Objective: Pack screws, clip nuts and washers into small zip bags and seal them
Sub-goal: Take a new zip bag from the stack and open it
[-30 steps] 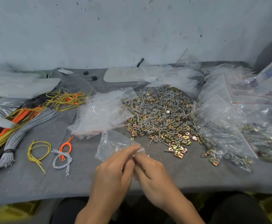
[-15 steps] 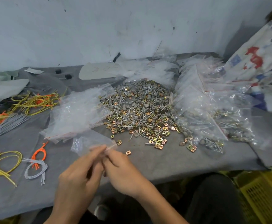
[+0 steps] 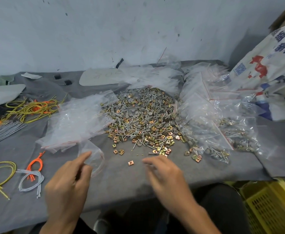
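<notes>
A small clear zip bag with its mouth open is pinched between the thumb and fingers of my left hand near the table's front. My right hand hovers palm down to the right of the bag, fingers relaxed and blurred, holding nothing that I can see. A single brass clip nut lies between the hands. Behind them spreads a heap of screws, clip nuts and grey washers. A stack of empty zip bags lies left of the heap. Filled bags pile up on the right.
Grey cloth covers the table. Yellow, orange and grey cord bundles lie at the left, more cords behind them. A printed woven sack stands at the right. A yellow crate sits below the table's right front edge.
My right hand has let go of the bag and moved right, toward the loose parts. The left hand keeps the bag, whose mouth now gapes open. The camera has turned right.
</notes>
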`<state>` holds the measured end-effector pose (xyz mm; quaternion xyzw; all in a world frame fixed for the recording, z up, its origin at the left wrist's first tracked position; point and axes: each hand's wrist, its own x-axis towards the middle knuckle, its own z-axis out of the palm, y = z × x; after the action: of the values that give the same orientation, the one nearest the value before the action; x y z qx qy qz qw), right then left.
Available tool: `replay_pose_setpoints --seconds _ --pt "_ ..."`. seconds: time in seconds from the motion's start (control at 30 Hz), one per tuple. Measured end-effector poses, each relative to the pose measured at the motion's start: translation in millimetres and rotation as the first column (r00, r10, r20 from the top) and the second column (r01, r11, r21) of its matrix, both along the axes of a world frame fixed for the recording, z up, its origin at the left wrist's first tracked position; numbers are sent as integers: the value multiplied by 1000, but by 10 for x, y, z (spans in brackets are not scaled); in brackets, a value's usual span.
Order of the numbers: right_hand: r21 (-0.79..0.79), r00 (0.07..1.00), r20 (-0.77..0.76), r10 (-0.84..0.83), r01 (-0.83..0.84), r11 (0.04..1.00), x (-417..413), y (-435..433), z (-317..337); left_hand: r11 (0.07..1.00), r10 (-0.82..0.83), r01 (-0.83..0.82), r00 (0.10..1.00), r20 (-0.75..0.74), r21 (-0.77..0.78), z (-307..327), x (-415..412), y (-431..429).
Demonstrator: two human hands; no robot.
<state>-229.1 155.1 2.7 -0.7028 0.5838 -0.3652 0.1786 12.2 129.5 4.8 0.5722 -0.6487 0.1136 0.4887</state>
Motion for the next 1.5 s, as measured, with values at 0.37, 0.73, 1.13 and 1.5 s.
replay_pose_setpoints --seconds 0.37,0.73,1.13,1.5 --pt "139 844 -305 -441 497 857 -1057 21 -273 981 21 -27 999 33 190 -320 -63 -80" --pt "81 868 -269 -418 452 888 -875 -105 -290 920 -28 13 999 33 393 -627 -121 -125" --pt "42 909 -336 -245 275 961 -784 -337 -278 914 -42 36 999 7 405 -612 -156 -112" --pt "87 931 -336 -141 180 980 -378 -608 -354 908 -70 74 997 -25 412 -533 -146 -119"
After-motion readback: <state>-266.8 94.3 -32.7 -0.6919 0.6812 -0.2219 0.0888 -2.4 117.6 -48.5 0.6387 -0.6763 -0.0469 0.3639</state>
